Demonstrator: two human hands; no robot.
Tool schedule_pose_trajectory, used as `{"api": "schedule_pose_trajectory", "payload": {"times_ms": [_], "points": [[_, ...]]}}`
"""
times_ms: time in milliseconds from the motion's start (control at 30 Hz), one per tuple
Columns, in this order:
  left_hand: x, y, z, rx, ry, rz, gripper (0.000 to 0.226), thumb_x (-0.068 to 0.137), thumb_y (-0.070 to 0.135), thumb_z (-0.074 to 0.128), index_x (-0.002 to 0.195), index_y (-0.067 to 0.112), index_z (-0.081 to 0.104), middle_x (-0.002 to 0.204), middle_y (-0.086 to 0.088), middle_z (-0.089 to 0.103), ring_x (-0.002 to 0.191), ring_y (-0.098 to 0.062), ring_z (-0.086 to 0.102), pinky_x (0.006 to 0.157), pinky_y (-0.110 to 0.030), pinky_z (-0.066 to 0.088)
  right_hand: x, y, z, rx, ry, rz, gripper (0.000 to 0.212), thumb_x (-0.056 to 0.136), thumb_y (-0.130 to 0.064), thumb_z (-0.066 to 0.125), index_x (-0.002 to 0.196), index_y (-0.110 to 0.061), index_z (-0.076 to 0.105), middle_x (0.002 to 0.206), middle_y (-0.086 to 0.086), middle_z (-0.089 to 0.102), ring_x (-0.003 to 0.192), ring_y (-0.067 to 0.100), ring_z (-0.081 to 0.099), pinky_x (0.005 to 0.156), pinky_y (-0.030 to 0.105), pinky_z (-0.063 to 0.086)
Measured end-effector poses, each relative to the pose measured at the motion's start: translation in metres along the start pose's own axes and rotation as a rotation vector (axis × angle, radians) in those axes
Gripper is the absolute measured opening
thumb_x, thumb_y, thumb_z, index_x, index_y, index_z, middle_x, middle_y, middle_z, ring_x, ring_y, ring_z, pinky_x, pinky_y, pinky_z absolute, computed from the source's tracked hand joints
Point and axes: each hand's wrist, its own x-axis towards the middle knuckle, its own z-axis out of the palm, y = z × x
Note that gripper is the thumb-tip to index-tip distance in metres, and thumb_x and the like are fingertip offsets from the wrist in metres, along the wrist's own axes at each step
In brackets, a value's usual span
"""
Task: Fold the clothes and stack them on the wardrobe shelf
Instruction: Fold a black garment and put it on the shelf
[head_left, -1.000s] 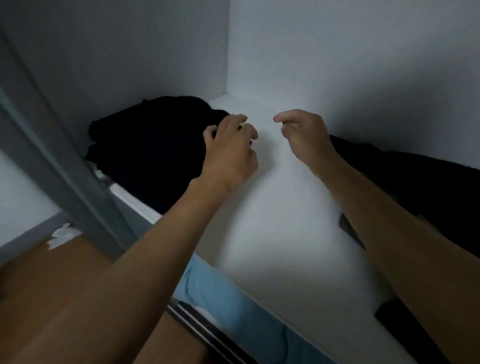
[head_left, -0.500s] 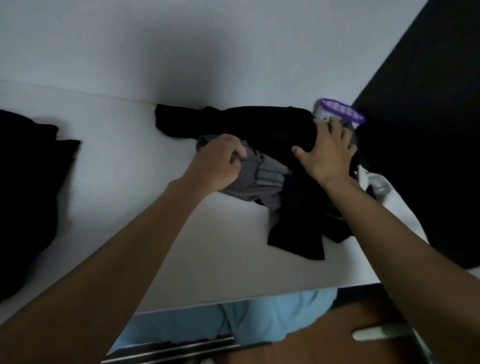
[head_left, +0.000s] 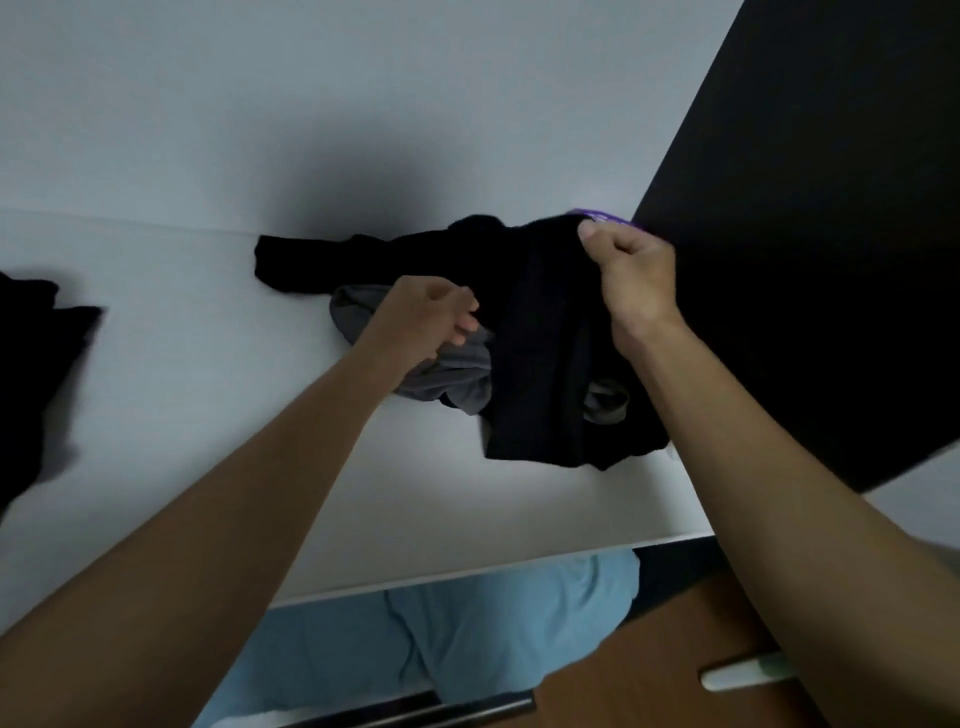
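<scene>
A crumpled heap of clothes lies on the white wardrobe shelf (head_left: 208, 415) toward the right. My right hand (head_left: 631, 275) pinches the top edge of a black garment (head_left: 540, 353) and holds it lifted, so the cloth hangs down over the heap. My left hand (head_left: 426, 317) has its fingers curled into a grey garment (head_left: 447, 379) beside it. A black sleeve of the heap (head_left: 301, 265) stretches left along the back wall.
A second pile of black clothes (head_left: 36, 374) sits at the shelf's left edge. A purple perforated object (head_left: 602, 215) peeks out behind my right hand. A dark panel (head_left: 805, 234) bounds the shelf on the right. Light blue fabric (head_left: 467, 634) lies below the shelf's front edge.
My view and both hands swung from the left black pile to the right heap. My right hand went from lying flat on the heap to pinching and lifting the black garment.
</scene>
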Motion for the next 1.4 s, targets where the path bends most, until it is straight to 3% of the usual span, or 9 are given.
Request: {"api": "schedule_pose_trajectory", "payload": {"times_ms": [133, 267, 433, 533, 633, 900, 1100, 1233, 1400], "points": [[-0.015, 0.028, 0.014, -0.695, -0.166, -0.361, 0.065, 0.085, 0.062, 0.063, 0.118, 0.006, 0.067, 0.101, -0.009, 0.071, 0.094, -0.027, 0.07, 0.075, -0.037, 0.059, -0.068, -0.027, -0.024, -0.098, -0.697, -0.138, 0.02, 0.092, -0.011, 0.067, 0.071, -0.013, 0.066, 0.065, -0.015, 0.057, 0.064, -0.004, 0.05, 0.063, 0.012, 0.041], [-0.045, 0.04, 0.041, -0.688, -0.137, -0.323, 0.025, 0.098, 0.024, 0.055, 0.108, 0.006, 0.07, 0.099, -0.008, 0.073, 0.082, -0.021, 0.073, 0.068, -0.028, 0.06, -0.133, 0.0, -0.056, -0.477, -1.153, -0.209, 0.017, 0.094, -0.014, 0.067, 0.078, -0.011, 0.07, 0.074, -0.003, 0.064, 0.066, 0.006, 0.055, 0.063, 0.023, 0.043], [-0.099, 0.038, 0.071, -0.578, 0.04, -0.135, 0.044, 0.095, -0.009, 0.039, 0.126, 0.009, 0.065, 0.11, -0.011, 0.074, 0.091, -0.018, 0.073, 0.073, -0.022, 0.057, -0.146, 0.033, -0.092, 0.066, -0.748, 0.316, 0.032, 0.096, -0.035, 0.059, 0.101, -0.008, 0.075, 0.096, 0.0, 0.077, 0.096, 0.014, 0.071, 0.091, 0.028, 0.053], [-0.146, 0.029, 0.074, -0.529, -0.113, -0.023, 0.051, 0.09, -0.015, 0.04, 0.121, 0.013, 0.069, 0.113, -0.01, 0.074, 0.099, -0.017, 0.072, 0.08, -0.021, 0.056, -0.138, 0.035, -0.095, 0.479, -0.581, 0.665, 0.055, 0.083, -0.06, 0.056, 0.115, -0.017, 0.068, 0.121, 0.008, 0.071, 0.12, 0.029, 0.063, 0.107, 0.048, 0.047], [-0.187, 0.008, 0.08, -0.363, -0.319, -0.078, 0.052, 0.083, -0.011, 0.048, 0.113, 0.02, 0.076, 0.113, -0.006, 0.074, 0.104, -0.016, 0.07, 0.084, -0.02, 0.054, -0.142, 0.025, -0.086, 0.819, -0.506, 0.702, 0.045, 0.095, -0.043, 0.059, 0.128, -0.013, 0.065, 0.13, 0.011, 0.067, 0.119, 0.03, 0.065, 0.102, 0.043, 0.052], [-0.211, -0.008, 0.081, -0.812, -0.153, -0.208, 0.046, 0.093, 0.042, 0.054, 0.13, 0.017, 0.062, 0.13, -0.008, 0.065, 0.114, -0.02, 0.065, 0.089, -0.036, 0.053, -0.221, 0.013, -0.107, 0.843, -0.545, 0.701, 0.031, 0.082, -0.008, 0.068, 0.113, -0.006, 0.074, 0.118, 0.015, 0.072, 0.106, 0.026, 0.071, 0.088, 0.036, 0.059], [-0.215, 0.009, 0.087, -0.686, 0.145, -0.147, 0.029, 0.088, -0.01, 0.046, 0.103, 0.009, 0.063, 0.078, -0.003, 0.069, 0.069, -0.014, 0.069, 0.06, -0.026, 0.056, -0.284, 0.046, -0.113, 0.588, -0.472, 0.89, 0.045, 0.075, -0.011, 0.072, 0.12, -0.005, 0.07, 0.114, 0.012, 0.074, 0.108, 0.028, 0.069, 0.093, 0.038, 0.054], [-0.261, -0.014, 0.067, -0.731, 0.113, -0.236, 0.036, 0.082, -0.012, 0.042, 0.083, 0.013, 0.068, 0.067, -0.001, 0.065, 0.058, -0.012, 0.065, 0.053, -0.024, 0.054, -0.291, 0.064, -0.112, 0.53, -0.331, 0.919, 0.034, 0.097, -0.014, 0.051, 0.13, -0.01, 0.062, 0.114, 0.009, 0.068, 0.107, 0.027, 0.064, 0.089, 0.043, 0.052], [-0.331, -0.054, 0.038, -0.723, 0.059, -0.309, 0.048, 0.085, -0.007, 0.045, 0.063, 0.024, 0.074, 0.062, 0.002, 0.065, 0.057, -0.011, 0.065, 0.053, -0.022, 0.053, -0.332, 0.052, -0.083, 0.708, -0.433, 0.991, 0.054, 0.091, -0.047, 0.066, 0.137, -0.019, 0.058, 0.13, 0.007, 0.067, 0.119, 0.027, 0.065, 0.093, 0.042, 0.056]]}}
